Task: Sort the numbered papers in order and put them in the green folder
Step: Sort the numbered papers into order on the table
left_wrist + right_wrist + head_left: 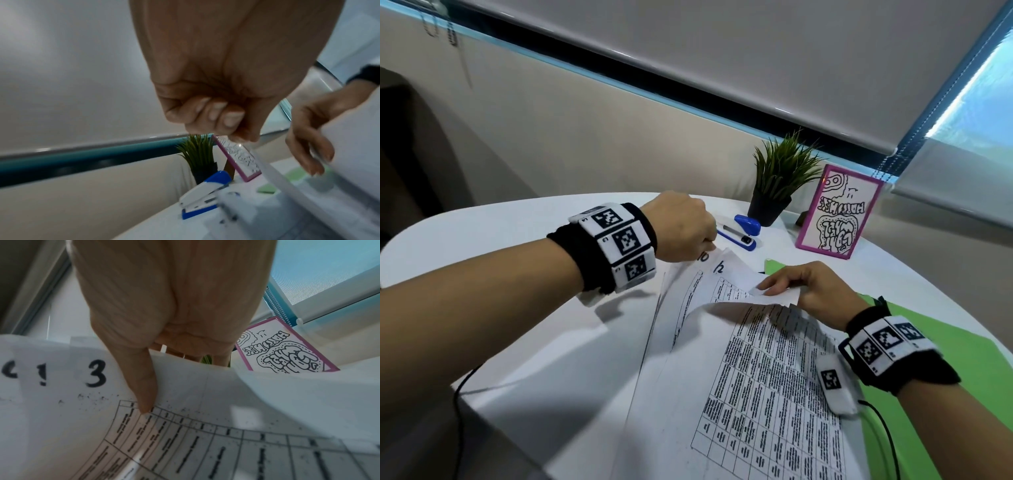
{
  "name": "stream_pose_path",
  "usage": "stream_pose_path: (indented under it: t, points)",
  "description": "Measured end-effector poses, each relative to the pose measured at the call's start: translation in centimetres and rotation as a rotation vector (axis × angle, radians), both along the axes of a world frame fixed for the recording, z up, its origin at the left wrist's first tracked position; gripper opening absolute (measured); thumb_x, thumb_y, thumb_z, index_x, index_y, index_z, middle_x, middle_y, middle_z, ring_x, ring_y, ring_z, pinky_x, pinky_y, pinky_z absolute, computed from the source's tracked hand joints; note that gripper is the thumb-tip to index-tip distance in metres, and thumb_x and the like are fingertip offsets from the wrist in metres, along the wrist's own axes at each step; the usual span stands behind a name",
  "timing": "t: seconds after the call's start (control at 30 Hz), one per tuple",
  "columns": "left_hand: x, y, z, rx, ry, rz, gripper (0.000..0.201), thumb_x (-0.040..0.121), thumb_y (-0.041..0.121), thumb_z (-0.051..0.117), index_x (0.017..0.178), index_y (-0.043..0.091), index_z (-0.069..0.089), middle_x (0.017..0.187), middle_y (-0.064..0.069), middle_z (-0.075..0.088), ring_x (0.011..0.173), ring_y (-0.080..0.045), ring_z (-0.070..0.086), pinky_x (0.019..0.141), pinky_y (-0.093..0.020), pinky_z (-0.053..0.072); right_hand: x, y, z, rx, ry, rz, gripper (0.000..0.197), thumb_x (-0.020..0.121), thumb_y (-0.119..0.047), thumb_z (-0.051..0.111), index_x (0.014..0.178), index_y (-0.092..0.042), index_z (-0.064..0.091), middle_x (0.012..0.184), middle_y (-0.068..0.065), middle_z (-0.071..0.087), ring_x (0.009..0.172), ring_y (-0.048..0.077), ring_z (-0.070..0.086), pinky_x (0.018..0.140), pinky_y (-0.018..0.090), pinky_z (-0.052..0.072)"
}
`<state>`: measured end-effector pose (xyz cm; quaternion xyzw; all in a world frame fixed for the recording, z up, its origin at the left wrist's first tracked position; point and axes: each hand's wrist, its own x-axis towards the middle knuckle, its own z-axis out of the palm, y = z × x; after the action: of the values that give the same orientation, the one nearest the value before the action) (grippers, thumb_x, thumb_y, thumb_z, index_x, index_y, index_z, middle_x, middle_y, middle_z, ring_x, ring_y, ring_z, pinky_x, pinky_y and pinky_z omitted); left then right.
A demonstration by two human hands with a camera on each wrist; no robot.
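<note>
Left hand (681,226), curled, pinching far corner of top sheet just beside the stapler (739,231); papers (739,359) fanned on table (517,233), near the stapler, partly over the green folder (962,359). Thin, limp, slippery sheets, likely to buckle or slide: best taken at numbered corners, lifted singly. Right hand (808,291), past the stapler, thumb over, fingers under, holding raised sheets' edge.

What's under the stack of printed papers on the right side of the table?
The green folder lies flat under the stack of white printed papers, showing along their right edge and past the far corner. How far it extends beneath them is hidden. The right hand lifts the top sheets.
</note>
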<state>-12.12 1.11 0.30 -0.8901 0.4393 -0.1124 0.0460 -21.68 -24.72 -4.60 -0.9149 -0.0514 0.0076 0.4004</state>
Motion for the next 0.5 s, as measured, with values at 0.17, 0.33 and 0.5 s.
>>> stream_pose_path:
  t: [0.17,0.33,0.5]
  points:
    - [0.3,-0.1,0.2,-0.349,0.284,0.001,0.029,0.095,0.017,0.043,0.068,0.010,0.051,0.061,0.003,0.050,0.068,-0.026,0.052,0.059,-0.030,0.038,-0.5,-0.3,0.0,-0.077,-0.019,0.007,0.018,0.082,0.003,0.072,0.075,-0.013,0.066,0.085,0.002,0.076,0.085,0.014,0.072,0.079,0.032,0.058]
    - [0.2,0.5,-1.2,-0.502,0.830,0.145,0.032,0.090,0.031,0.066,0.084,0.000,0.067,0.065,-0.001,0.069,0.058,-0.019,0.070,0.062,-0.028,0.059,-0.8,-0.8,0.0,-0.125,0.017,0.011,0.021,0.083,-0.009,0.074,0.102,-0.016,0.067,0.096,-0.008,0.073,0.087,0.002,0.068,0.078,0.018,0.052]
    - [-0.2,2.4,-2.7,-0.104,1.055,0.158,0.024,0.085,0.018,0.073,0.075,0.001,0.060,0.077,-0.014,0.075,0.072,-0.026,0.072,0.081,-0.034,0.057,-0.6,-1.2,-0.2,-0.183,0.044,0.019,0.022,0.080,-0.001,0.076,0.087,-0.022,0.077,0.088,-0.001,0.077,0.084,0.014,0.072,0.082,0.034,0.058]
